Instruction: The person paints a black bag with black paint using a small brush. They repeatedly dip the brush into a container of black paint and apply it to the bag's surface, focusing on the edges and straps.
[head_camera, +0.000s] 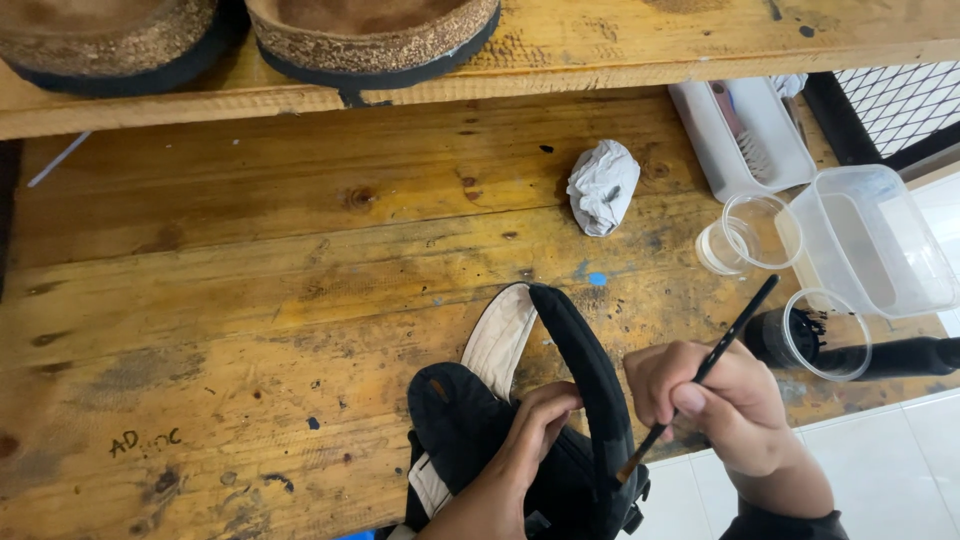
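The person's left hand (530, 440) steadies a black shoe (560, 420) at the wooden table's (250, 300) near edge, fingers curled inside; the right hand (725, 405) pinches a thin brush (705, 370), bristles touching the upper's rim, which already looks mostly black, so little seems left

Crumpled paper (603, 186), 2 sandals (370, 40)
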